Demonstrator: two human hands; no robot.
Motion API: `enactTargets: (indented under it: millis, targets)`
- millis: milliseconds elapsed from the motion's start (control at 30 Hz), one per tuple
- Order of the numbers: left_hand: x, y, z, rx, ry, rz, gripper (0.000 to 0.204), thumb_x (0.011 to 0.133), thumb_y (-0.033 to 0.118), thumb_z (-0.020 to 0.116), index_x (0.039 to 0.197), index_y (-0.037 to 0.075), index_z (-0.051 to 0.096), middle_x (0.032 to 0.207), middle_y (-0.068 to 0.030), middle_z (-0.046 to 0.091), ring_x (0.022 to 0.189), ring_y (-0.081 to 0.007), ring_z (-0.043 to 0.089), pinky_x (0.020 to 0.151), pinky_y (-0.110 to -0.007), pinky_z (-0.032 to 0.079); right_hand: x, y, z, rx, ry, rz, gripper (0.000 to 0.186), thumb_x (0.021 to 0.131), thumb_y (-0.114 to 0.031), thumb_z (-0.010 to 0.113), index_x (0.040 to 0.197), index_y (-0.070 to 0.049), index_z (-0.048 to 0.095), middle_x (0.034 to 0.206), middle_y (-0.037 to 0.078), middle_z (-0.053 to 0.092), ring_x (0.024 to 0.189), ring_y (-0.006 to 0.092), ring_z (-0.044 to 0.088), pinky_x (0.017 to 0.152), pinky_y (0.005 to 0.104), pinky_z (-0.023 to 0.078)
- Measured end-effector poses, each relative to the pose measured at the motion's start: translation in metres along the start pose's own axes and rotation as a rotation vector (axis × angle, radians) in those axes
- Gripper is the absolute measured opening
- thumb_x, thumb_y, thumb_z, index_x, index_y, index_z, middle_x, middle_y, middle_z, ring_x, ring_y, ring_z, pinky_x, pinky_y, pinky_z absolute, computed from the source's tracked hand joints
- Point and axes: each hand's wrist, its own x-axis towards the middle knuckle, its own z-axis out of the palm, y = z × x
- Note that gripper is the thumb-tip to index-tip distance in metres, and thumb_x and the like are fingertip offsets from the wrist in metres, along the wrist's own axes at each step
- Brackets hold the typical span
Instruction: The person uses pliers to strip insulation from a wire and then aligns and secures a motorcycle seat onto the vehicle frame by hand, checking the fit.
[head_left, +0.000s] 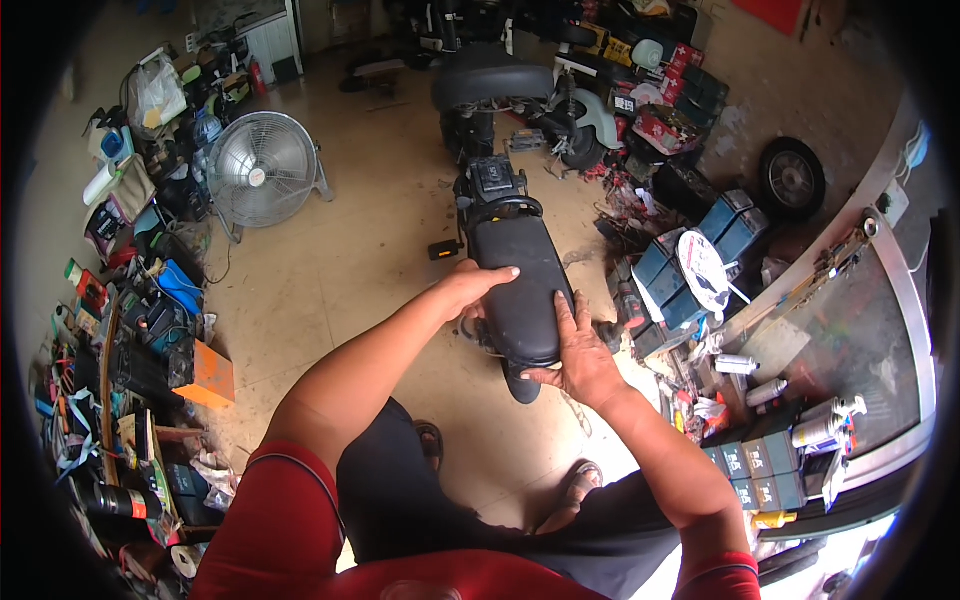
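A long black padded seat (518,265) lies on an electric bike in front of me, its rounded rear end toward me. My left hand (478,288) grips its left edge, thumb stretched over the top and fingers down the side, partly hidden. At the right rear corner rests my right hand (585,355), fingers extended and apart along the seat's edge, thumb across its rear end. Below the seat, the dark rear mudguard (522,388) shows. Ahead of the seat is a curved black grab handle (506,206); a pedal (444,250) sticks out left.
A large floor fan (262,170) stands left, near heaped tools and parts along the wall. An orange box (202,373) sits nearer. On the right are batteries (728,222), a round white-topped stool (703,270), a loose wheel (791,178) and spray cans (820,428). More scooters (585,120) stand ahead.
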Motion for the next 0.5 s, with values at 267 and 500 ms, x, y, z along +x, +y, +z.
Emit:
enactTargets:
  millis: [267,500]
  targets:
    - [0.005,0.000,-0.003,0.009,-0.052,0.010,0.048,0.098,0.048,0.076,0.120,0.006,0.069,0.079,-0.0054,0.070,0.048,-0.0129,0.057,0.039,-0.028,0.040,-0.004,-0.003,-0.001,-0.056,0.015,0.001,0.141,0.072,-0.060,0.093,0.171,-0.001,0.012,0.168,0.043,0.017,0.136,0.0569,0.055,0.116,0.0472,0.050]
    - [0.009,0.001,-0.005,0.030,-0.071,-0.010,0.047,0.099,0.048,0.074,0.119,0.005,0.071,0.080,-0.0082,0.072,0.049,-0.0147,0.060,0.040,-0.029,0.043,-0.005,-0.002,-0.004,-0.084,-0.024,0.010,0.139,0.074,-0.062,0.090,0.171,-0.001,0.012,0.168,0.044,0.017,0.131,0.0556,0.060,0.114,0.0465,0.053]
